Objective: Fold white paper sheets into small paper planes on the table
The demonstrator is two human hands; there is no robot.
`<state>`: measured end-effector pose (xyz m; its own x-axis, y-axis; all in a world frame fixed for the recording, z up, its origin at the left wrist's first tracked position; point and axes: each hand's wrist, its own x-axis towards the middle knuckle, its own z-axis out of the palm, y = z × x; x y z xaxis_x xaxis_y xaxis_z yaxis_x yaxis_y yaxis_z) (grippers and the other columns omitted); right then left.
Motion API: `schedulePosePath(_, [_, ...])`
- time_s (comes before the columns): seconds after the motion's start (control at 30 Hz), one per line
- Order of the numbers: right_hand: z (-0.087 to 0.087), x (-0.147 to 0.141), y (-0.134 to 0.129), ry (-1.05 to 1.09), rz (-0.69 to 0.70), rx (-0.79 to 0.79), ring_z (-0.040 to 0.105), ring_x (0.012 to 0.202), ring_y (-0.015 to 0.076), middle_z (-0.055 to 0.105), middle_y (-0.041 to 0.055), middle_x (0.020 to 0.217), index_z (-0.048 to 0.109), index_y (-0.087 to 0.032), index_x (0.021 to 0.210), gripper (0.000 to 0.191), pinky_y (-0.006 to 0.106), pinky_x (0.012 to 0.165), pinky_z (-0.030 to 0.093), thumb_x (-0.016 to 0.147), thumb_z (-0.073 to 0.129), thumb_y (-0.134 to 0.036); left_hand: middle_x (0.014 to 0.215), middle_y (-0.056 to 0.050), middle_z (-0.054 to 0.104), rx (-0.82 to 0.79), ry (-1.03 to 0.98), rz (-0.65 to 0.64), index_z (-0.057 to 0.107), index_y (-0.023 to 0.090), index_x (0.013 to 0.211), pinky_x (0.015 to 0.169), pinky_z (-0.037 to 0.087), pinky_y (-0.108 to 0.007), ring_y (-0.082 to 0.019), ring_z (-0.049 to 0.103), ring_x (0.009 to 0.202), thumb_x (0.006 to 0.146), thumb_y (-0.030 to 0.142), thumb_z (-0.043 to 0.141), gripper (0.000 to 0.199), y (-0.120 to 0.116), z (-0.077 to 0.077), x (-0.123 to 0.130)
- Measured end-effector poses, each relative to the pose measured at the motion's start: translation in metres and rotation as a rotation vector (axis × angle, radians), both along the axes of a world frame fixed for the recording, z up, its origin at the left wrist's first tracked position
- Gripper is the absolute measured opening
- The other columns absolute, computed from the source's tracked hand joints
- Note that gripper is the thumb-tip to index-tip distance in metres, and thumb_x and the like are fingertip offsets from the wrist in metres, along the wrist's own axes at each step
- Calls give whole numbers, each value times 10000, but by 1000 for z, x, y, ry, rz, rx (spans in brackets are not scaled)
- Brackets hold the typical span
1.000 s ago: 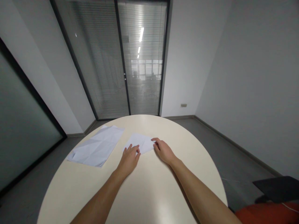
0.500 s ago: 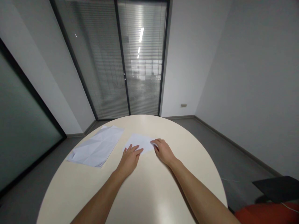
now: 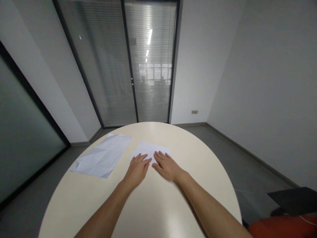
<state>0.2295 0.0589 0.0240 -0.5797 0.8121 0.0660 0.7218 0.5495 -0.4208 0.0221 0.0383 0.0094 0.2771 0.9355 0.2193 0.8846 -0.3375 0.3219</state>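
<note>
Left hand (image 3: 136, 169) flat on small white paper sheet (image 3: 151, 147), fingers loosely spread, gripping nothing. Right hand (image 3: 167, 166) beside it, fingers extended, palm down over sheet's near right part. Sheet lies on round cream worktop (image 3: 153, 201), right of larger creased paper (image 3: 104, 155). Blinds-backed glass door (image 3: 133, 62) beyond worktop.

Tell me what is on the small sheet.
Fingers of the left hand and right hand lie over the near part of the small sheet. Its part beneath them is covered, so any creases there cannot be seen.
</note>
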Motion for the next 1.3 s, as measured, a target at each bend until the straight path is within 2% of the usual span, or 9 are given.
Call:
schedulePosePath(0.13, [1, 8, 4, -38, -118, -8, 190, 1546, 318, 276, 176, 1639, 345, -108, 1569, 650, 559, 1242, 119, 1048, 313, -497, 1434, -57, 614, 19, -9, -28, 681, 292, 1304, 1159, 313, -579, -322, 493, 1365, 992, 302, 492, 365, -1, 4, 1])
schedulePosePath(0.27, [4, 9, 5, -52, -191, 24, 199, 1543, 319, 325, 178, 1624, 414, -104, 1530, 586, 548, 1241, 117, 1039, 374, -422, 1297, -53, 707, 66, -67, -163, 743, 254, 1192, 1113, 402, -469, -255, 602, 1207, 965, 285, 535, 310, -4, 11, 2])
schedulePosePath(0.4, [3, 8, 4, -44, -177, 34, 213, 1537, 331, 342, 175, 1618, 437, -120, 1519, 629, 552, 1232, 145, 999, 445, -474, 1229, -38, 736, 59, -150, -248, 744, 246, 1161, 1041, 473, -395, -226, 617, 1125, 957, 264, 541, 289, -8, 16, 4])
schedulePosePath(0.57, [1, 13, 4, -29, -114, -20, 159, 1546, 363, 257, 151, 1655, 365, -165, 1569, 805, 591, 1230, 94, 917, 541, -604, 1163, -65, 723, 53, -171, -205, 696, 210, 1173, 1026, 486, -377, -225, 604, 1124, 952, 229, 527, 278, -10, 16, 5])
schedulePosePath(0.7, [1, 15, 5, -13, -55, -37, 166, 1546, 357, 273, 130, 1650, 360, -198, 1573, 800, 598, 1233, 52, 916, 541, -617, 1330, -85, 645, 83, -104, -247, 621, 223, 1324, 1081, 457, -417, -239, 561, 1217, 952, 231, 529, 384, -7, 10, 4])
schedulePosePath(0.83, [2, 14, 7, 16, -64, -36, 202, 1542, 329, 310, 122, 1639, 402, -219, 1553, 671, 593, 1231, 80, 972, 492, -543, 1504, -50, 541, 58, -53, -283, 610, 267, 1371, 1153, 395, -454, -246, 475, 1349, 982, 250, 483, 410, -5, 5, 2])
schedulePosePath(1.13, [-7, 23, 22, -13, -244, -4, 234, 1530, 342, 341, 134, 1629, 484, -219, 1502, 507, 609, 1202, 166, 1026, 425, -383, 1526, -24, 523, 24, -31, -285, 561, 260, 1437, 1185, 365, -461, -252, 452, 1372, 970, 285, 511, 470, -4, 1, -2])
schedulePosePath(1.3, [-11, 29, 29, -32, -351, 26, 283, 1507, 363, 384, 142, 1606, 551, -243, 1451, 460, 633, 1180, 191, 1022, 428, -356, 1536, -20, 511, 7, -32, -284, 554, 272, 1443, 1188, 357, -475, -261, 447, 1388, 953, 297, 534, 491, -5, 1, -3])
